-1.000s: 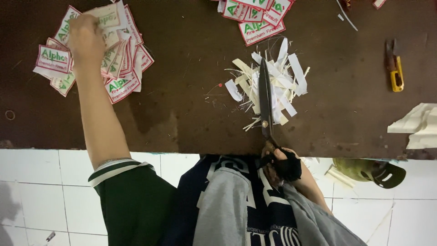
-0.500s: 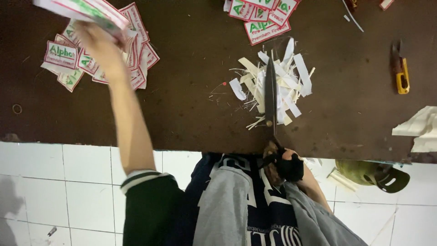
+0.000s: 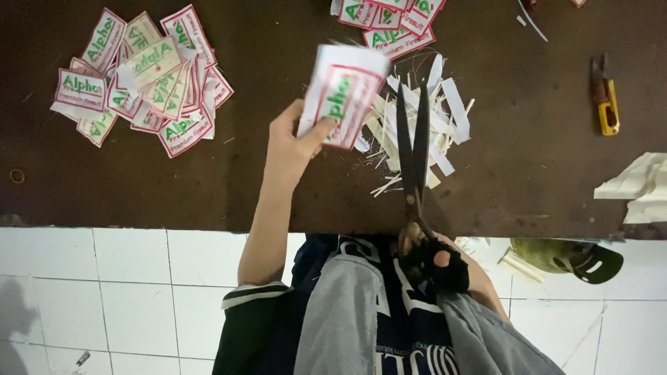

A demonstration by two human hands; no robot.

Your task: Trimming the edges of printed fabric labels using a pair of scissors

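Note:
My left hand [image 3: 292, 142] grips a white printed label [image 3: 344, 94] with a red border and green lettering, held above the dark brown table [image 3: 292, 187]. My right hand [image 3: 434, 260] is at the table's near edge, closed on the black handles of long scissors [image 3: 413, 142]. The blades point away from me, slightly apart, just right of the label. Under the blades lies a heap of white paper trimmings [image 3: 431, 132].
A pile of cut labels [image 3: 142, 80] lies at the far left, another stack of labels [image 3: 389, 21] at the top centre. A yellow thread snipper [image 3: 606, 97] sits at the right, white scraps [image 3: 643, 187] at the right edge. White floor tiles [image 3: 104, 292] lie below.
My left hand has come from the left pile toward the centre carrying a label, now beside the scissor blades. The scissors have stayed over the trimmings.

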